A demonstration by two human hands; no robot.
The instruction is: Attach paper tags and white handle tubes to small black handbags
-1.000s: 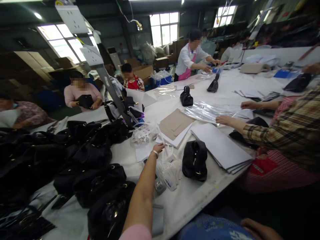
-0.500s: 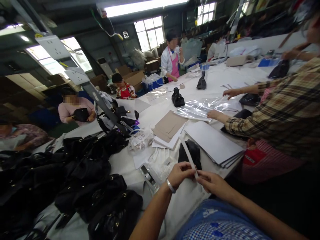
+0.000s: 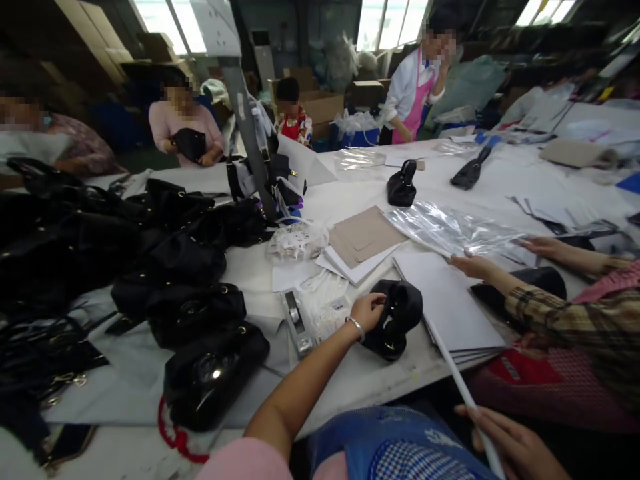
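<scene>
My left hand (image 3: 369, 311) reaches forward and grips the near edge of a small black handbag (image 3: 395, 317) that lies on the white table (image 3: 370, 383). A silver bracelet sits on that wrist. My right hand (image 3: 513, 450) is low at the bottom right, fingers curled round a long thin white strip (image 3: 457, 383) that slants up toward the table edge. Beside my left hand lie a bag of white tags (image 3: 327, 307) and a grey stapler (image 3: 297, 322).
Several black handbags (image 3: 195, 313) are heaped on the left half of the table. A stack of white boards (image 3: 447, 303) and brown card sheets (image 3: 365, 233) lie ahead. A person in a plaid sleeve (image 3: 565, 313) at right handles clear plastic (image 3: 450, 230). Other people stand across the table.
Both hands held the white strip in front of me before. Now my left hand has let go and reached forward onto the black handbag, while my right hand dropped low with the strip.
</scene>
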